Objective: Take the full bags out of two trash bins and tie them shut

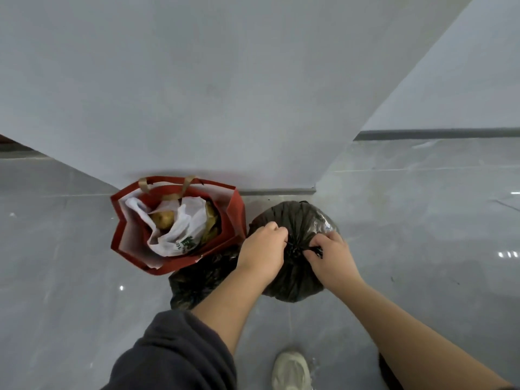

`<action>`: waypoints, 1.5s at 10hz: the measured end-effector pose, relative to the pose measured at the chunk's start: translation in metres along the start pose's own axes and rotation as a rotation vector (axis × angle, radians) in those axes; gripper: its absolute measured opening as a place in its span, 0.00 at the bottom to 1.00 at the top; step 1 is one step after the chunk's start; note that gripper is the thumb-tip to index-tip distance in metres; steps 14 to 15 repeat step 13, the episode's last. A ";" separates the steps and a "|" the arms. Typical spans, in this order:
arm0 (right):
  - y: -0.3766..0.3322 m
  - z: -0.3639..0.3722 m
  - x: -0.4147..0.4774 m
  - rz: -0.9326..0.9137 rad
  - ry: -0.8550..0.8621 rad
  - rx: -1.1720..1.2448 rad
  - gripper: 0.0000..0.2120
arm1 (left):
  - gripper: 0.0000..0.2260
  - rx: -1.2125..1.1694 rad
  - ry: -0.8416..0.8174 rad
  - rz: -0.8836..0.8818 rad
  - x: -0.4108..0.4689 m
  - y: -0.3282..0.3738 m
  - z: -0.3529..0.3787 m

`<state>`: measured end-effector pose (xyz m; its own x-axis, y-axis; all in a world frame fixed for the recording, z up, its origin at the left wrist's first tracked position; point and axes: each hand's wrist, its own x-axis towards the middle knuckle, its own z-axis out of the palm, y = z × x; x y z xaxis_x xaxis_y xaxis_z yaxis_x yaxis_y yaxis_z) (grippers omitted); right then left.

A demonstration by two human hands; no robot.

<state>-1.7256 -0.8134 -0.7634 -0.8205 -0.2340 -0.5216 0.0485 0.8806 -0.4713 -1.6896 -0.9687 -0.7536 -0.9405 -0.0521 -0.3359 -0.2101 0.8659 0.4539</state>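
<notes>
My fingers [278, 230], left hand [263, 250] and right hand [332, 258], are pinching the twisted ends [316, 251] of the black bag [298, 218], pulling evenly apart to seat the knot [295, 248].

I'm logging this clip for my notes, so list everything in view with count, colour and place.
black trash bag: one, black, on the floor by the wall.
crumpled plastic: one piece, black, on the floor beside the black trash bag.
red paper bag: one, red, open, against the wall.
white plastic bag: one, white, inside the red paper bag.
floor: one, glossy grey, underfoot.
wall: one, pale grey, behind the bags.
shoe: one, white, bottom edge.
sleeve: one, dark, left arm.
left hand: one, bare, pinching the black trash bag's gathered neck.
right hand: one, bare, pinching the same neck.
</notes>
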 end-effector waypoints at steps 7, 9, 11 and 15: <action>0.035 0.082 0.079 -0.143 0.127 -0.018 0.34 | 0.37 0.060 -0.036 -0.040 0.043 -0.070 0.087; 0.053 0.103 0.076 -0.091 -0.085 -0.197 0.47 | 0.42 0.222 -0.182 -0.104 0.039 -0.081 0.115; 0.047 0.098 0.070 -0.044 -0.099 -0.210 0.47 | 0.41 0.169 -0.212 -0.131 0.035 -0.078 0.100; -0.010 0.045 0.006 -0.084 -0.108 -0.351 0.45 | 0.41 0.212 -0.178 -0.046 -0.021 -0.061 0.012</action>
